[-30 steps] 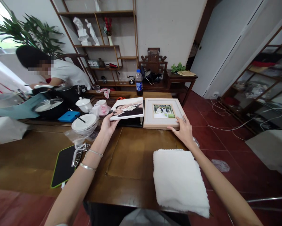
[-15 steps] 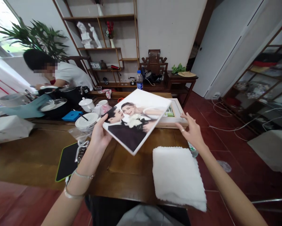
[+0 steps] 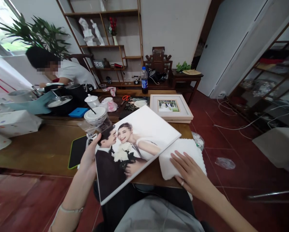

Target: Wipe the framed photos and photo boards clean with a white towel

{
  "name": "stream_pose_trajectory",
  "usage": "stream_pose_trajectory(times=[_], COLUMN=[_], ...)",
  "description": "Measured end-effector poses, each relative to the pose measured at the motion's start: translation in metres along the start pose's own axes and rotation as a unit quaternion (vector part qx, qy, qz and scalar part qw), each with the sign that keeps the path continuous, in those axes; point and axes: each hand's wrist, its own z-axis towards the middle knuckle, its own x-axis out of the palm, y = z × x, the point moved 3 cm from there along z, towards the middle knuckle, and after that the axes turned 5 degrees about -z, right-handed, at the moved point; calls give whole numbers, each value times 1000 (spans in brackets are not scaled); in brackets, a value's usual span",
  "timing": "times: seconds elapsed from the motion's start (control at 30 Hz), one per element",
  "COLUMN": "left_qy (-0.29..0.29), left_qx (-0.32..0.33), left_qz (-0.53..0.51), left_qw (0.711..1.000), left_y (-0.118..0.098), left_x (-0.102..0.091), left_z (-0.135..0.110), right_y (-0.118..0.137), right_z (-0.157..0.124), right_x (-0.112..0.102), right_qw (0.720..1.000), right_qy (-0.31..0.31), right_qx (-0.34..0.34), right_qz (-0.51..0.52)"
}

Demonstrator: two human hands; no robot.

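My left hand (image 3: 88,161) grips the left edge of a wedding photo panel (image 3: 132,151), a white-edged board with a couple and a white bouquet on it. The panel is tilted above the front of the table, one corner toward me. My right hand (image 3: 187,169) lies on a folded white towel (image 3: 167,161) at the table's right end, its fingers stretched out over the fabric. The panel's right corner overlaps the towel in view. Farther back lies a light wooden picture frame (image 3: 154,108) with a small photo in it.
A dark photo album (image 3: 132,104) and a cola bottle (image 3: 144,80) stand behind the panel. Left are a lidded plastic cup (image 3: 95,116), a blue box (image 3: 78,112), a white teapot (image 3: 91,100) and pots. Another person (image 3: 74,71) leans over the table's far left.
The photo panel has come down and closer to me in my left hand. My right hand has moved from beside the picture frame down onto the towel.
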Motion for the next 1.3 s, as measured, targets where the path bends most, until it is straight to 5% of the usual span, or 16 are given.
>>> stream_pose_trajectory(times=[0.13, 0.23, 0.37, 0.43, 0.6, 0.8, 1.0, 1.17, 1.3], left_qy=[5, -7, -3, 7, 62, 89, 82, 167, 122], left_qx=[-28, -53, -93, -119, -117, -99, 3, 155, 309], left_qz=[16, 30, 70, 94, 147, 214, 291, 434, 551], left_qw=[999, 998, 993, 988, 980, 968, 953, 872, 766], left_y=[0, 0, 8, 17, 38, 52, 55, 54, 52], left_x=[-24, -34, -30, -22, 6, 29, 32, 31, 28], left_z=[1, 1, 3, 7, 29, 64, 89, 82, 63], right_y=[-6, -25, -53, -54, -32, -19, -12, -5, -9], right_z=[-12, -31, -54, -53, -15, 26, 50, 64, 71], right_x=[-8, -23, -36, -41, -48, -32, -14, -14, -20], right_qw=[997, 984, 921, 901, 924, 957, 968, 962, 936], right_qy=[-71, -130, -254, -298, -335, -275, -251, -273, -323], right_qx=[30, 116, 295, 316, 183, 66, 4, 6, 122], right_qz=[13, 43, 13, -3, 31, 59, 2, -6, 75])
